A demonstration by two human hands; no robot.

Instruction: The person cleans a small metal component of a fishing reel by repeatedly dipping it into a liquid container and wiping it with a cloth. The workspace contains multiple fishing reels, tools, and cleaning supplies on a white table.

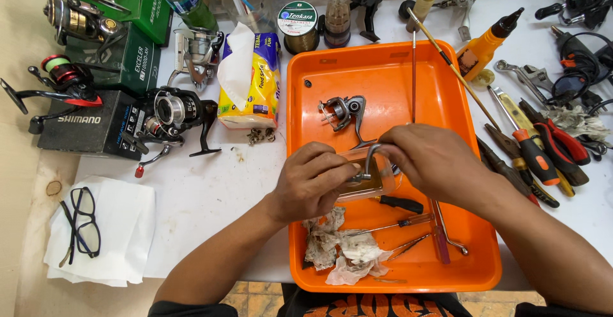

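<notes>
Over an orange tray (306, 227), my left hand (313, 180) grips a small clear plastic container (367, 186) holding amber liquid. My right hand (434, 160) holds a grey metal reel part (369, 160) at the container's mouth. A stripped grey reel body (343, 111) lies in the tray beyond my hands. Dirty crumpled tissue (338, 247), a black-handled tool (401, 203) and thin metal picks (408, 245) lie in the tray near its front.
Several fishing reels (169, 116) and reel boxes (96, 122) sit at the left. A tissue pack (255, 81), a line spool (297, 23), glasses on a white cloth (83, 221), pliers and screwdrivers (536, 154) and an orange bottle (485, 45) surround the tray.
</notes>
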